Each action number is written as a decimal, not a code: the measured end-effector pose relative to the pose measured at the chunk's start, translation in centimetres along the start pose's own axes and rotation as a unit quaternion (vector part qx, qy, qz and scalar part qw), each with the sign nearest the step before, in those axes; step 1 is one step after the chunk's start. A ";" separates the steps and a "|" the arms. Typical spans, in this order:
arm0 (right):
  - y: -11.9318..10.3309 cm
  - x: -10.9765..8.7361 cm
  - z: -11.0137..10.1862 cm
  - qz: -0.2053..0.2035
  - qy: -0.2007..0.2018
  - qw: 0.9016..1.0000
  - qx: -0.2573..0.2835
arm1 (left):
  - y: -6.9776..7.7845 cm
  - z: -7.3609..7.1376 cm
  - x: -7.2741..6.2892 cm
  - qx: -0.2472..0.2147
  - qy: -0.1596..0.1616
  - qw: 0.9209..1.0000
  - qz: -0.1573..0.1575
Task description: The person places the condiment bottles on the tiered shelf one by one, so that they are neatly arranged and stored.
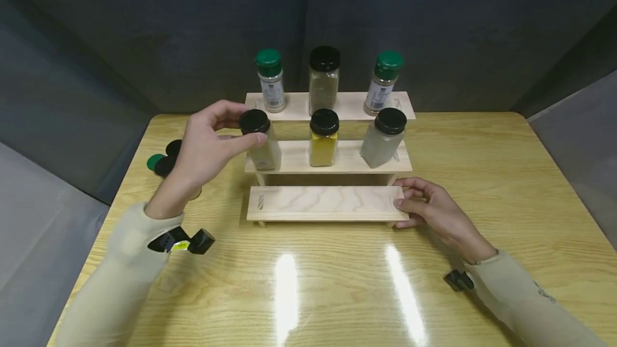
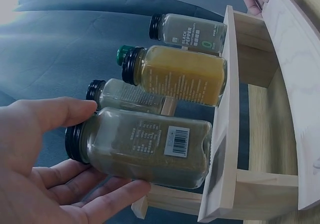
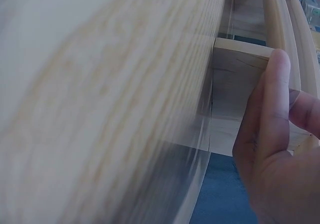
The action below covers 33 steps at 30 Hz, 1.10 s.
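A three-tier wooden spice rack (image 1: 328,203) stands on the table. My left hand (image 1: 207,143) holds a black-capped glass spice jar (image 1: 265,153) at the left of the middle tier, its thumb at the cap and its other fingers around the far side. In the left wrist view this jar (image 2: 150,144) shows a barcode label, its base against the shelf. Beside it stand a jar of yellow spice (image 1: 323,149) and a black pepper jar (image 2: 192,32). My right hand (image 1: 434,210) grips the right end of the lowest tier, fingers against the side support (image 3: 240,94).
The top tier (image 1: 296,114) carries two green-capped shakers (image 1: 273,87) and a black-capped jar (image 1: 324,82) between them. Several round black and green lids (image 1: 165,166) lie on the table at the left, near my left forearm. A dark curtain (image 1: 434,31) hangs behind the table.
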State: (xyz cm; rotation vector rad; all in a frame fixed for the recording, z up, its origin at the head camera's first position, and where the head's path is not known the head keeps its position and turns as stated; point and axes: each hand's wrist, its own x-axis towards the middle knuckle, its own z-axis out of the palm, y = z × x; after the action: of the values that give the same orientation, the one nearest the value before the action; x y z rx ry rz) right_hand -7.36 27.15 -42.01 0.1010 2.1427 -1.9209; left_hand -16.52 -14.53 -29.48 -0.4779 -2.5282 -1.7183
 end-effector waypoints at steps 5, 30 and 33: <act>0.0 0.0 0.0 -0.003 -0.001 1.000 -0.003 | -0.1 0.4 0.6 0.010 -0.004 1.000 -0.006; 0.1 0.0 0.0 0.000 -0.002 1.000 -0.003 | -0.2 1.5 1.3 0.007 -0.014 1.000 -0.004; 0.0 0.1 0.0 0.001 -0.002 1.000 -0.003 | -0.4 1.6 1.3 0.003 -0.016 1.000 -0.005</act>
State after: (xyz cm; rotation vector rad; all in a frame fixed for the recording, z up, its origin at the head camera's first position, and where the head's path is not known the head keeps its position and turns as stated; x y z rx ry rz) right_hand -7.42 27.16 -42.06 0.0985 2.1447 -1.9128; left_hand -17.70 -12.92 -30.16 -0.4967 -2.5616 -1.7188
